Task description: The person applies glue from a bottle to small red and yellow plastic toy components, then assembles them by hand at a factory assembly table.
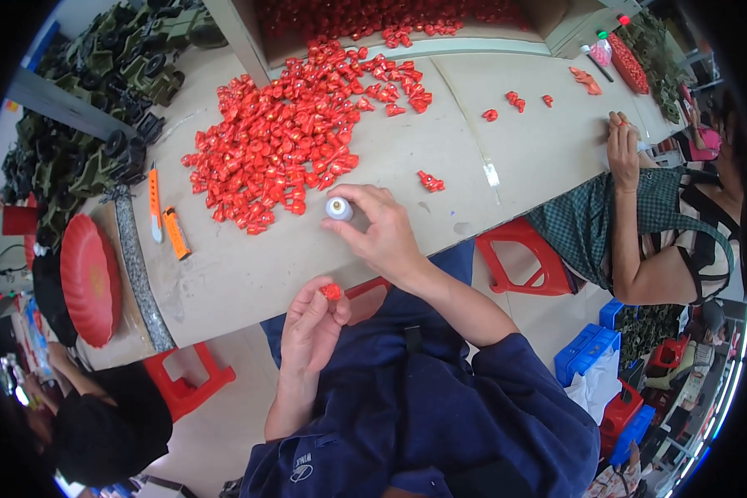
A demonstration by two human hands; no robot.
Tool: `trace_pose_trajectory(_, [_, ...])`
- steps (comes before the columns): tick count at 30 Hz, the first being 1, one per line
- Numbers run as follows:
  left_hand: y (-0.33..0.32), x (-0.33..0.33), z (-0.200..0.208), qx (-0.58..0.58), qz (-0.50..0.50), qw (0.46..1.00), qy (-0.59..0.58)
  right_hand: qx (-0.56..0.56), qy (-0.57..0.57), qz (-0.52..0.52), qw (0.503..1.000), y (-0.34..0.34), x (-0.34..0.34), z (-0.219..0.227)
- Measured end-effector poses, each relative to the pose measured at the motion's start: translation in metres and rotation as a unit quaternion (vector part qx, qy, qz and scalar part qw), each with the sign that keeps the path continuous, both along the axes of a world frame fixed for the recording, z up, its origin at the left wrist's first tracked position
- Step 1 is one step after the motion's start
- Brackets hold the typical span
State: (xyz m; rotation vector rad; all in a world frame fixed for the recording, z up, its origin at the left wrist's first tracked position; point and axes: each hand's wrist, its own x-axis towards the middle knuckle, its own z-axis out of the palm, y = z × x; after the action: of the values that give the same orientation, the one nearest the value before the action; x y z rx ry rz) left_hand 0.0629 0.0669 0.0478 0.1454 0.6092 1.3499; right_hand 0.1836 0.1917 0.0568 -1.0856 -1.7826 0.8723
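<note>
My left hand (311,328) is raised in front of my chest, its fingers pinching a small red plastic part (331,291). Above the table's near side, my right hand (386,232) is wrapped round a small whitish bottle (338,209) with a brass-coloured tip that points up toward me. Just beyond the bottle spreads a big heap of small red plastic parts (274,141), some with a shiny metal-looking dot. One cluster of red parts (430,181) lies apart, to the right of my right hand.
An orange utility knife (154,203) and an orange case (176,233) lie left of the heap, near a red scalloped tray (90,280). Dark green toy vehicles (100,75) crowd the far left. A co-worker's hand (623,153) is at the right, near several loose red parts (515,101).
</note>
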Motion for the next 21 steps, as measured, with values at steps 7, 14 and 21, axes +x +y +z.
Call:
trace_pose_trajectory(7, [0.005, 0.003, 0.001, -0.003, -0.015, 1.0, -0.011, 0.021, -0.033, 0.037, 0.999, 0.006, -0.01, -0.007])
trace_pose_trajectory(14, [0.007, -0.005, 0.005, 0.003, -0.011, 1.0, -0.025, 0.042, -0.03, 0.076, 0.996, 0.013, 0.019, 0.017])
trace_pose_trajectory(21, [0.011, -0.003, 0.008, 0.005, -0.018, 0.999, -0.028, 0.064, -0.133, -0.106, 0.983, 0.165, 0.064, 0.029])
